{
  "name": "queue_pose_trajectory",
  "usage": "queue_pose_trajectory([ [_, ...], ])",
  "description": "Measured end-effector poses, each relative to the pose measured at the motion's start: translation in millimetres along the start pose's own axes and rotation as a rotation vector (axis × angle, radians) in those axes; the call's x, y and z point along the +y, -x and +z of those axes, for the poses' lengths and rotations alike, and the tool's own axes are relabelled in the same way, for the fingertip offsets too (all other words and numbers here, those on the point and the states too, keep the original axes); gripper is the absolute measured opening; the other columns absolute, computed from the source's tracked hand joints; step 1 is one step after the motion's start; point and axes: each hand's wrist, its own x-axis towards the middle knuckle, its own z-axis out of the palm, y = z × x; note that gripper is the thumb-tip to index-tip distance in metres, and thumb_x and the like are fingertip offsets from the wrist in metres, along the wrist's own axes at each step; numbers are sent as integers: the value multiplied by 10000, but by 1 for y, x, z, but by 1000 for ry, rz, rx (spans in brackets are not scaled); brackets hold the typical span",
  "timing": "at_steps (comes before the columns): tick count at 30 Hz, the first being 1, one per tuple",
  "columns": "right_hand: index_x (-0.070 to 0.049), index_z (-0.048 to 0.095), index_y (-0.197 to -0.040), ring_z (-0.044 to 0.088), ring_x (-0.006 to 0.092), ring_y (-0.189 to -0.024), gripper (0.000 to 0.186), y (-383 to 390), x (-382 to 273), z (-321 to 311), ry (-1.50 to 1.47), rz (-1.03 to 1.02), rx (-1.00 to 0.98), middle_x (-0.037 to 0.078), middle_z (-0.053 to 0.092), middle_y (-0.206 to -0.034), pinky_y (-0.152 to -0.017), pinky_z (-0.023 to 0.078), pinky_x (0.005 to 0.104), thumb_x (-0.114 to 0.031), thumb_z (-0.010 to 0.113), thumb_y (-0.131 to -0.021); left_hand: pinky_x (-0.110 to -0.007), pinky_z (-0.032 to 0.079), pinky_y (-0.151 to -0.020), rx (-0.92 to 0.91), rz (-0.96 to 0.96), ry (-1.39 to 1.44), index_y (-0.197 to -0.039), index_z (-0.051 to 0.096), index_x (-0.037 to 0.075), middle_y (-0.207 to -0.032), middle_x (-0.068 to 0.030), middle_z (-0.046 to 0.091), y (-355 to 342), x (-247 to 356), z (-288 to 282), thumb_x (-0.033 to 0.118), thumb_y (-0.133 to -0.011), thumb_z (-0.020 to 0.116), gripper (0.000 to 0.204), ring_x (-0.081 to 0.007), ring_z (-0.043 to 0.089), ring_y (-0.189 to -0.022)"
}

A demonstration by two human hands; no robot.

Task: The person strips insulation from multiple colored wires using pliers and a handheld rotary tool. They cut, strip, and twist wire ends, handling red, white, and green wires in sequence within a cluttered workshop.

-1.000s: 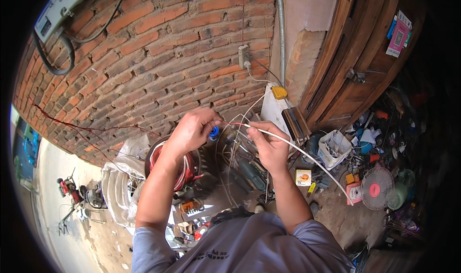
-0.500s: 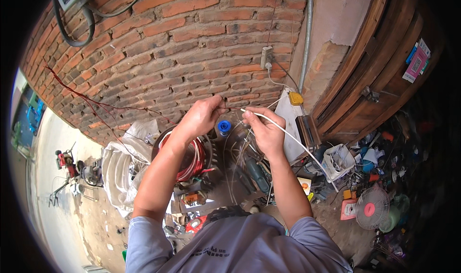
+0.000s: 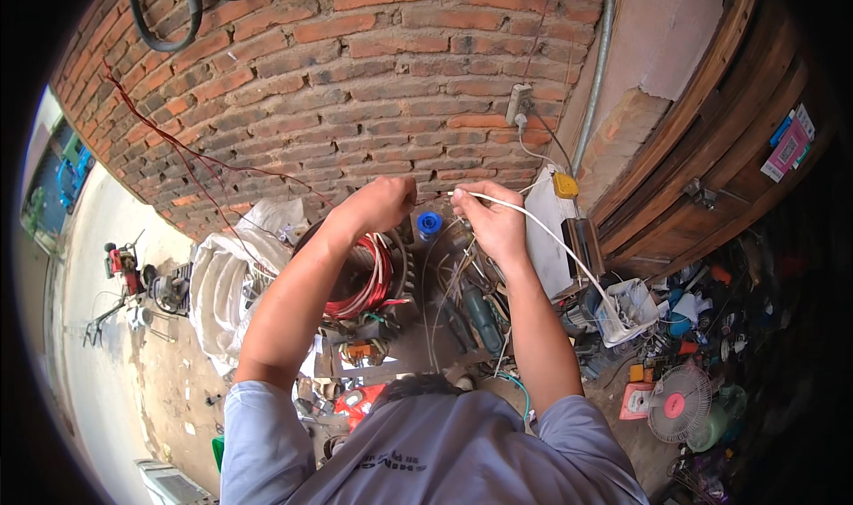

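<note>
The white cable [image 3: 569, 246] is up in the air in front of me, carried only by my right hand [image 3: 493, 227], whose thumb and fingers pinch it just behind its near end; from there it bows off to the right and down, its far length crossing, in this view, the left edge of the white bin [image 3: 625, 336], and I cannot tell whether it touches. A thin reddish wire [image 3: 433, 199] bridges the short gap from the cable's end to my left hand [image 3: 382, 205], which is closed with the knuckles up and seems to grip that wire, its fingertips hidden from me. Doing this well, I judge, means keeping wire and cable end in one straight line, squeezing the white covering just enough that it does not slip, and making any pull even rather than jerky, since so thin a strand could kink or snap. The long tail wants watching too, as it could snag on the bin. Below the gap stands a blue plastic piece [image 3: 429, 225], and near my left wrist lies a coil of red and white wire [image 3: 380, 278]; a yellow piece [image 3: 565, 185] sits by the upper right corner of a pale board [image 3: 546, 261], with the brick wall [image 3: 373, 87] beyond
</note>
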Motion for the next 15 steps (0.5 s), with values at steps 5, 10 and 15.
queue_pose_trajectory([
  [5,67,739,-1071,729,140,-790,126,-4,8,2,11,41,-5,108,771,-916,-722,602,268,-38,717,-1004,-518,577,-850,29,-73,-104,-1081,707,45,-995,-227,757,5,1,11,178,-946,697,190,-446,719,-971],
  [10,61,738,-1075,727,139,-771,130,-8,5,4,73,74,-18,103,770,-906,-716,604,270,-44,723,-1000,-553,579,-807,81,-101,-171,-1065,692,56,-952,-240,747,4,5,18,158,-948,671,157,-452,723,-942],
  [15,68,752,-1005,732,134,-781,118,-17,23,16,177,116,-83,98,770,-876,-706,617,278,-46,755,-973,-553,599,-824,97,-105,-167,-1115,662,29,-989,-261,755,8,14,18,73,-909,616,215,-454,739,-957],
])
